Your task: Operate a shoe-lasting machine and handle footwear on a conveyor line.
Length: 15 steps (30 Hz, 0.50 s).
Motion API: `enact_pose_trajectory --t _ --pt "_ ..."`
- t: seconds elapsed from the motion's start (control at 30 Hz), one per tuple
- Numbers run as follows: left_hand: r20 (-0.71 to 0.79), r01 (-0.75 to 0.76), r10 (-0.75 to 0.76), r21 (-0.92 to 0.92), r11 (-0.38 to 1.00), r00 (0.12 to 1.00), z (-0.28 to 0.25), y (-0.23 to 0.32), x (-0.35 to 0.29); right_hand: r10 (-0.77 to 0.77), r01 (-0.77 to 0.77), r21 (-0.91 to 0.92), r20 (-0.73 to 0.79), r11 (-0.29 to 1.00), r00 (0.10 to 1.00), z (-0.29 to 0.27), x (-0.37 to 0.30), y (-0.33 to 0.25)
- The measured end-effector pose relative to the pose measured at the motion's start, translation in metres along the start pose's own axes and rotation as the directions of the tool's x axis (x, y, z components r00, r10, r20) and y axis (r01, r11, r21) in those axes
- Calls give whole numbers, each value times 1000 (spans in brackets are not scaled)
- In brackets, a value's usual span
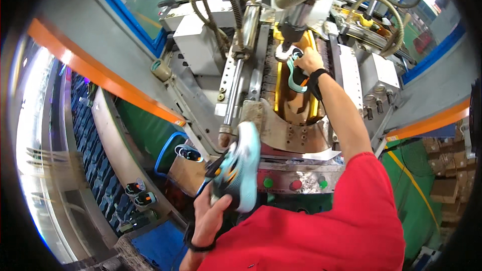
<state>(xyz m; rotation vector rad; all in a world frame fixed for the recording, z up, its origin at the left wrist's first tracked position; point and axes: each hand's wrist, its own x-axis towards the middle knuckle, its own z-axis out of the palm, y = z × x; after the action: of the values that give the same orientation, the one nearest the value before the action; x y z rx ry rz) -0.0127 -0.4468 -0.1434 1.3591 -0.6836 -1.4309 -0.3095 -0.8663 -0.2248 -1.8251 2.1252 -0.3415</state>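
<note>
My left hand (208,216) is closed around the heel end of a light blue and white sneaker (240,163) with orange and black details. Its toe points up and away, in front of the machine. Farther off, my right hand (310,61) reaches into the machine's yellow-edged bay (277,88). Its fingers grip a second sneaker (296,81), dark inside with a teal and white edge. A dark metal press head (292,27) comes down right beside this shoe and hides part of it. Both wrists wear black bands.
Green and red push buttons (296,184) line the machine's front panel. A metal cylinder (232,103) runs left of the bay. Another shoe (188,152) rests on a small stand at left, and two more shoes (144,199) sit beside the conveyor (95,135). Orange bars (108,73) flank the machine.
</note>
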Motion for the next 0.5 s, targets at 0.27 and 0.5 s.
enact_pose_trajectory --t 0.27,0.5 --pt "-524 -222 32 -305 926 851 -45 -52 -106 49 -38 63 -181 997 982 48 -12 -12" --pt "-639 -256 -127 -472 844 759 -17 -109 -143 -719 762 345 -271 548 640 52 -300 -32"
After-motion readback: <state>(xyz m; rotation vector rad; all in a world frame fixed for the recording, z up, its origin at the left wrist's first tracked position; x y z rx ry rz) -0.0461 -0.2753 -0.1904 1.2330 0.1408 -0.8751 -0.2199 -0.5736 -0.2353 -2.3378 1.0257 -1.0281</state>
